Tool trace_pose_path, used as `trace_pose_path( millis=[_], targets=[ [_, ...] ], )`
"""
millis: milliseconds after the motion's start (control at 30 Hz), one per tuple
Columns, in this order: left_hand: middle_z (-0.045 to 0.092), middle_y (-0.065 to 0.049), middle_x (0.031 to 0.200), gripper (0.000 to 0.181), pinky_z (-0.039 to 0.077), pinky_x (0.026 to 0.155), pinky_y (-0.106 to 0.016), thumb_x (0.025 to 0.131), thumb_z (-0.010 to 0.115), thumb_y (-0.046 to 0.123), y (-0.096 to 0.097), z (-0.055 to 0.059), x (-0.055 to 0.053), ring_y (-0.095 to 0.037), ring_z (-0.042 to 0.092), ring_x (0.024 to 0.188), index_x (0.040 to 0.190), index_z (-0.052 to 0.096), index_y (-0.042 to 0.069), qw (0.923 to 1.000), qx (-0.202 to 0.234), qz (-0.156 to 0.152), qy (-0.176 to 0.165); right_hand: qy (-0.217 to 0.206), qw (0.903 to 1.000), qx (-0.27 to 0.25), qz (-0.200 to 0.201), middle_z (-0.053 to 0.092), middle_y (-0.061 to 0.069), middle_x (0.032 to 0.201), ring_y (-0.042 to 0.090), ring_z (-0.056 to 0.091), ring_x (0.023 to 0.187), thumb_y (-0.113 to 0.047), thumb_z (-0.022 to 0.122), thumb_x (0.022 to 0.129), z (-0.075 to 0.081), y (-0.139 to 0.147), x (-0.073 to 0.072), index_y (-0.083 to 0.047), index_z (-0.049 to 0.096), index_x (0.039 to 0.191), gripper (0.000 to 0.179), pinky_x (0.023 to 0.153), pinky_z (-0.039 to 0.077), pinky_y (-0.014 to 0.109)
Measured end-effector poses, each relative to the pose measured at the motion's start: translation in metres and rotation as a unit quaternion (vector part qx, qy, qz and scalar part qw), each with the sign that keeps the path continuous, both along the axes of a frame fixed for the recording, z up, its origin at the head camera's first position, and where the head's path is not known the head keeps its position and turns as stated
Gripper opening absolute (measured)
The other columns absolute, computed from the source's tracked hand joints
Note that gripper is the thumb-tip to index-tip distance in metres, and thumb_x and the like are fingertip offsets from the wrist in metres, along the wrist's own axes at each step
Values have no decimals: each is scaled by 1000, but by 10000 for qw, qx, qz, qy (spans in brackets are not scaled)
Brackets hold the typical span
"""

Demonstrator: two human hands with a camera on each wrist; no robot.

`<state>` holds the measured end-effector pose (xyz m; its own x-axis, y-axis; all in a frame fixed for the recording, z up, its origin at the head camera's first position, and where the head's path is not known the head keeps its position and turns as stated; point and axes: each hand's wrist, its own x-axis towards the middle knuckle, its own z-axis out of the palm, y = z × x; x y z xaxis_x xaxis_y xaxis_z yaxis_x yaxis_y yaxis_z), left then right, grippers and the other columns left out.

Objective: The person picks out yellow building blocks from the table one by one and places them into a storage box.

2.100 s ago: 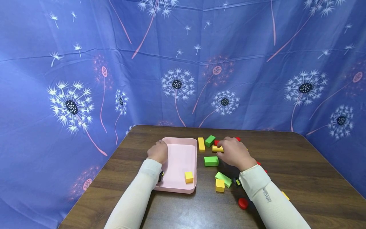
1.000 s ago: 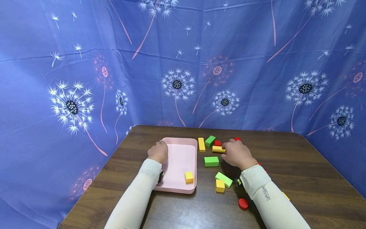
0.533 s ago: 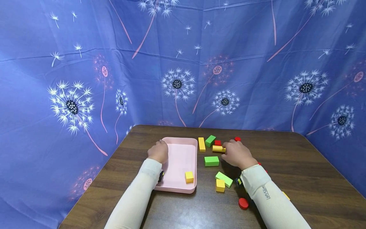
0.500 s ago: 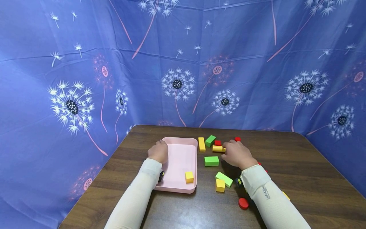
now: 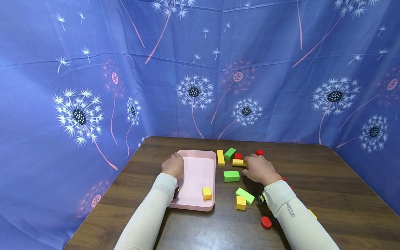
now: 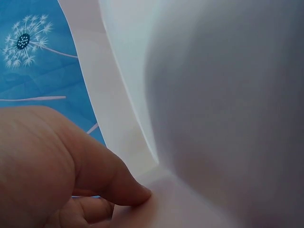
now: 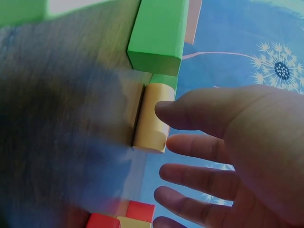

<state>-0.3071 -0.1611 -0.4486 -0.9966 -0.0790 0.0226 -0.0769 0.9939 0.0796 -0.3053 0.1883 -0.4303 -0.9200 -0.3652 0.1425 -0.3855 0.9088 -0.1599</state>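
My left hand [image 5: 173, 166] grips the left wall of a pink rectangular tray [image 5: 192, 208]. In the left wrist view the thumb presses the inner side, with fingers outside the wall. Inside the tray's near right corner sits a yellow cube [image 5: 207, 193]. To the right, my right hand [image 5: 259, 169] is at the right end of a yellow cylinder block [image 5: 239, 163] lying on its side. The right wrist view has the thumb overlapping this cylinder [image 7: 148, 123] and the index fingertip right at its end. The other fingers are spread and loosely extended.
Around the cylinder lie a yellow bar [image 5: 220, 158], green blocks [image 5: 231, 176] and a red block [image 5: 238, 156]. Nearer are a light green block [image 5: 245, 196], a yellow cube [image 5: 241, 202] and a red disc [image 5: 266, 222]. Several pieces are partly hidden by the right arm. A blue curtain [image 5: 200, 69] hangs behind the table.
Since two seconds ago my right hand has shifted slightly right, uncovering more of the yellow cylinder and the red block. Over the last second it has barely moved. The left hand and tray are still.
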Motion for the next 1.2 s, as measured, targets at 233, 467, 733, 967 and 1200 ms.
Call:
trace_pose_path(
  millis=[233, 467, 733, 967, 1200],
  targets=[
    [60, -27, 134, 66, 60, 73, -58, 98, 63, 17, 0, 1, 2, -41, 71, 98, 153, 39, -11, 10000, -28, -11, 63, -10, 10000, -28, 19, 68, 15, 117, 35, 65, 98, -22, 77, 90, -3, -2, -1, -4, 70, 126, 42, 79, 58, 55],
    [61, -28, 133, 66, 60, 73, -57, 97, 63, 17, 1, -1, 3, -40, 72, 98, 152, 40, -11, 9999, -83, -30, 140, 83, 9999, 10, 88, 68, 13, 112, 29, 65, 87, -19, 76, 89, -6, -3, -1, -3, 68, 123, 38, 70, 58, 49],
    [61, -28, 133, 66, 60, 75, -58, 96, 62, 16, 0, -2, 2, -42, 71, 101, 151, 41, -12, 9997, -18, 36, 222, 427, 9987, 167, 200, 68, 14, 107, 30, 67, 87, -18, 77, 86, -8, -6, -6, 0, 64, 121, 41, 78, 59, 51],
    [60, -29, 134, 65, 60, 76, -59, 97, 62, 16, 1, -3, 2, -42, 70, 103, 151, 40, -12, 9998, -12, 37, 176, 416, 9989, 106, 176, 67, 9, 98, 27, 64, 83, -18, 76, 86, -14, -8, -11, -3, 66, 111, 31, 72, 57, 47],
    [59, -29, 135, 66, 60, 76, -58, 97, 61, 17, 0, -2, 2, -43, 70, 103, 151, 40, -12, 9998, -18, 10, 172, 520, 9984, 119, 159, 63, 8, 91, 27, 63, 80, -12, 75, 84, -14, -10, -14, -5, 65, 100, 20, 67, 55, 46]
  ],
)
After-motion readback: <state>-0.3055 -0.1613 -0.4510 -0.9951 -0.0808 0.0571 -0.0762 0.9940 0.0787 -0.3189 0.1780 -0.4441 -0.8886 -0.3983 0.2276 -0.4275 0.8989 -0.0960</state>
